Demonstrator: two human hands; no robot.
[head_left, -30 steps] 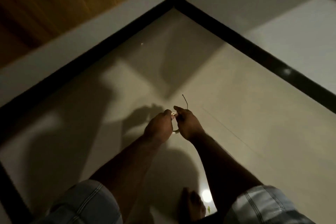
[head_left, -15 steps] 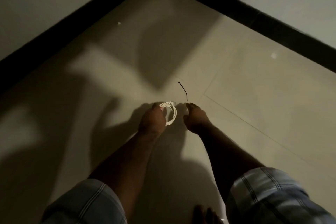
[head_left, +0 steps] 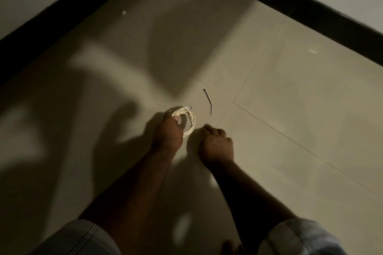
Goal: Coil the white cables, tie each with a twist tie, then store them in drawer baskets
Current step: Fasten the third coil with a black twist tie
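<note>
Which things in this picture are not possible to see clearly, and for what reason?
- Head view: the left hand covers part of the white cable coil; its grip there is hidden.
- The right hand is blurred and dim; whether its fingers hold anything cannot be told.
- The black twist tie on the floor is too thin to show detail.
- No drawer baskets are in the frame.

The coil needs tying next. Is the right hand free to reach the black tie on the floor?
Probably yes. The right hand holds nothing, and only bare floor lies between it and the black tie. The left hand grips the white cable coil.
</note>
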